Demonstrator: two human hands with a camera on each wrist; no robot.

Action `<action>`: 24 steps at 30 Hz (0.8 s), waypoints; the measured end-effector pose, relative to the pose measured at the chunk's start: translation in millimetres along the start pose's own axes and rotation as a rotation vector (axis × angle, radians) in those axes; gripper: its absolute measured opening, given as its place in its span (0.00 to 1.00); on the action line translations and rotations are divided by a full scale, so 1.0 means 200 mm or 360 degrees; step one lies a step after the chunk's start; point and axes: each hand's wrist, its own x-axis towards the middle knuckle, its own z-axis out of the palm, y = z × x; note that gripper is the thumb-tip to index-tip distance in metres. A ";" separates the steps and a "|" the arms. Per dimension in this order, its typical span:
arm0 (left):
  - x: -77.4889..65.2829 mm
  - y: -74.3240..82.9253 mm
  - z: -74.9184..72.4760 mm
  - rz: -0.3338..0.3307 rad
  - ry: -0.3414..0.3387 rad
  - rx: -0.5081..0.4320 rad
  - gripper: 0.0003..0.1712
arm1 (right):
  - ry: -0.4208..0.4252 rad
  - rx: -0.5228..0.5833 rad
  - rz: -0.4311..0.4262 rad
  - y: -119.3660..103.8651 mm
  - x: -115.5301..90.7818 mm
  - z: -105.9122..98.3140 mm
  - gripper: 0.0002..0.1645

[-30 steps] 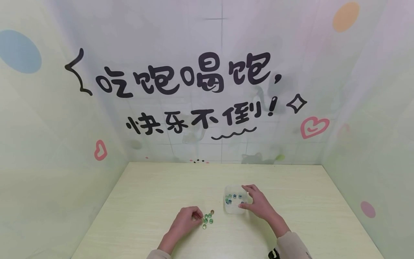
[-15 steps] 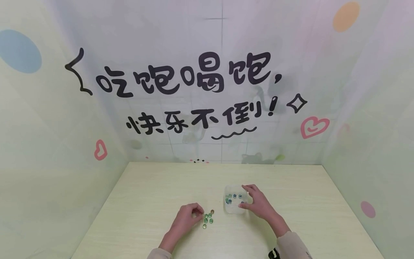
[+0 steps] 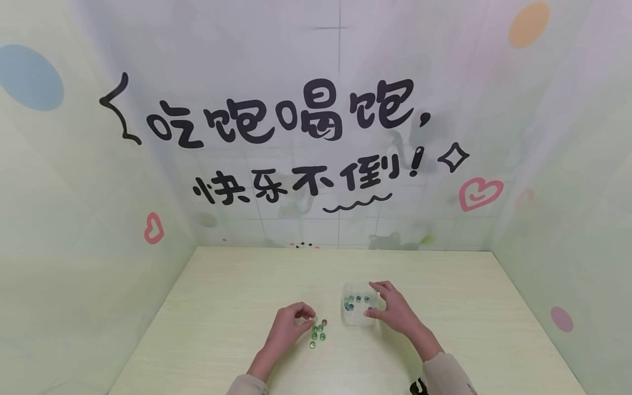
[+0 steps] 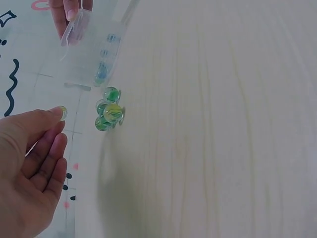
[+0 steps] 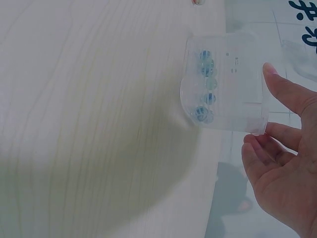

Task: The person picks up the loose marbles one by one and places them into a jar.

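Observation:
My left hand (image 3: 288,329) pinches a clear marble (image 4: 63,113) with a yellow-green swirl between thumb and fingertips. It is raised just above a small cluster of green and yellow marbles (image 4: 111,114) on the table. One brownish marble (image 3: 324,322) lies at the far end of that cluster. To the right stands a see-through plastic container (image 5: 237,84), upright on the tabletop. Blue and green marbles (image 5: 205,74) lie on its bottom. My right hand (image 3: 397,312) grips the container's right side near the rim, thumb at the near side and fingers at the far side.
The pale wood-grain table (image 3: 237,285) runs back to a printed backdrop (image 3: 276,230) with black lettering, and similar panels rise at both sides. A black object (image 3: 418,387) shows beside the right sleeve (image 3: 446,376).
My left hand has lifted away from the cluster, slightly up and to the right, with the pinched marble. The right hand and container have stayed in place.

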 end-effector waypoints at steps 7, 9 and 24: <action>0.02 0.02 0.02 0.0019 0.0038 -0.0037 0.06 | 0.0008 -0.0005 -0.0019 0.01 0.01 0.00 0.42; 0.03 0.03 0.02 0.0022 0.0038 -0.0044 0.06 | 0.0008 -0.0003 -0.0018 0.01 0.01 0.00 0.42; 0.07 0.09 0.03 0.0056 0.0054 -0.0074 0.06 | 0.0007 -0.0004 -0.0009 0.02 0.01 0.01 0.42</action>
